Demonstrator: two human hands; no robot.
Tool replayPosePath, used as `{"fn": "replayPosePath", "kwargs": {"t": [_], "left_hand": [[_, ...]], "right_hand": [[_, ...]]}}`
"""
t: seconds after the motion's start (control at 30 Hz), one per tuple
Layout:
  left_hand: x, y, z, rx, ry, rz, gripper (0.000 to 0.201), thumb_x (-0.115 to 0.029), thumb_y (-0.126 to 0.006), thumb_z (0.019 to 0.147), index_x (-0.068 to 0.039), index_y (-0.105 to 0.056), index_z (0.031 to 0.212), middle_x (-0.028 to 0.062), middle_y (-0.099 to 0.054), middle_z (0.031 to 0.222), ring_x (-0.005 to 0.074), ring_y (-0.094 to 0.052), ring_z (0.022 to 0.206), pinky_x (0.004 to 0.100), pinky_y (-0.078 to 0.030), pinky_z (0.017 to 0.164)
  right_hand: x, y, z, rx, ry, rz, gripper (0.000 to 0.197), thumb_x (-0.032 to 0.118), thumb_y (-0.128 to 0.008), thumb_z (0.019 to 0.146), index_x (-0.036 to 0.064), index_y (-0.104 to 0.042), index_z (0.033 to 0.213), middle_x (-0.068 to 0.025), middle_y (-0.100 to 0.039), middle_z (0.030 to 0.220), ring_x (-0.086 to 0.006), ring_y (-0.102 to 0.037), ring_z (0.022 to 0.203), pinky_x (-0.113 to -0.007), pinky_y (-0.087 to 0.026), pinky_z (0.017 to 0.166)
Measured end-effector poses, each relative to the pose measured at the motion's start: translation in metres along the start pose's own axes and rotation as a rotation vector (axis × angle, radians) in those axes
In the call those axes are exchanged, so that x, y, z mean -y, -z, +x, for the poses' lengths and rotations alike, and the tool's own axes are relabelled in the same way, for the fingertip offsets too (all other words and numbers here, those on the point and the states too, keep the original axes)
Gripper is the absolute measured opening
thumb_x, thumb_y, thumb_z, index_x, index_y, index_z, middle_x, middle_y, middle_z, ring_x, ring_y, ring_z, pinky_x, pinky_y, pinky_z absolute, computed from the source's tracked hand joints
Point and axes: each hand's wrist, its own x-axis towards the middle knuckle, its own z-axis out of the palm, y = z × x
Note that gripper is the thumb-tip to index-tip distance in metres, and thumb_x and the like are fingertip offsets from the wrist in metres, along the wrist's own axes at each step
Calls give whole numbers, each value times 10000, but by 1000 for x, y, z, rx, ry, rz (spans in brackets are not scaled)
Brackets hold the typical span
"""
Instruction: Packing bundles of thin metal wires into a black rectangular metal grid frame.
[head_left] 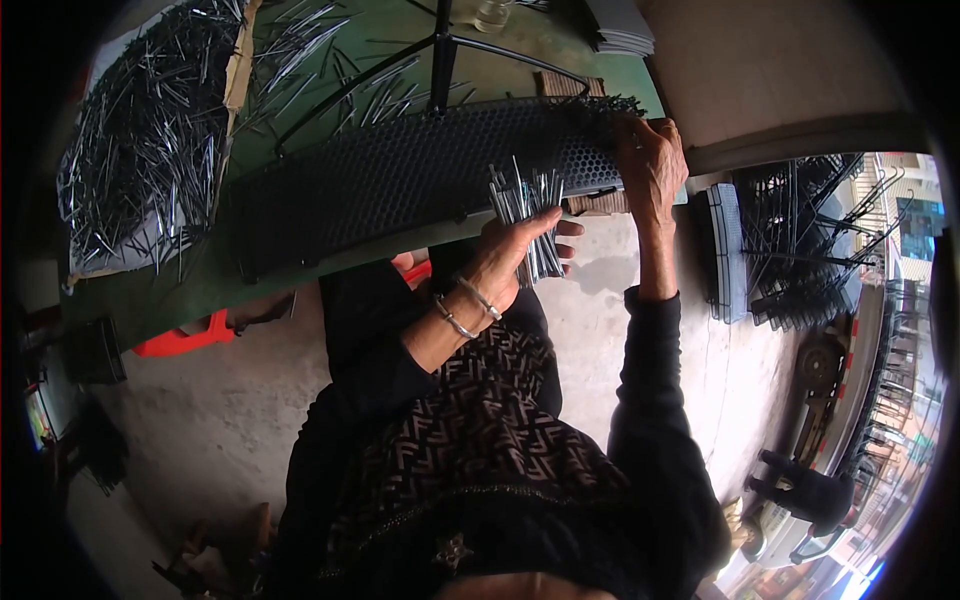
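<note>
My left hand (500,262) is closed round a bundle of thin dark metal rods (528,212), held upright in front of the panel. A long black perforated panel (370,175) with rows of round holes lies along the near edge of the table. At the panel's right end my right hand (652,165) bends down with its fingers together. Whatever its fingertips pinch is hidden behind the hand. Just left of those fingers, short dark pieces (605,112) stand close together on the panel, too dark to tell apart.
A cardboard box (240,60) heaped with loose rods (150,130) stands at the left on the green table (130,310). More rods (385,100) lie scattered behind the panel, near a black stand (441,65). Black racks (800,245) stand at the right; a person (805,495) is farther off.
</note>
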Motion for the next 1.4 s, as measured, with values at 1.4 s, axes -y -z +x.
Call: {"fn": "replayPosePath", "kwargs": {"t": [1.4], "left_hand": [[11, 12, 13, -54, 80, 55, 365, -254, -658, 885, -51, -621, 1185, 125, -680, 1087, 264, -683, 930, 370, -564, 683]], "right_hand": [[9, 50, -46, 322, -359, 1068, 117, 18, -532, 948, -41, -598, 1025, -109, -683, 866, -170, -677, 798, -265, -545, 714]]}}
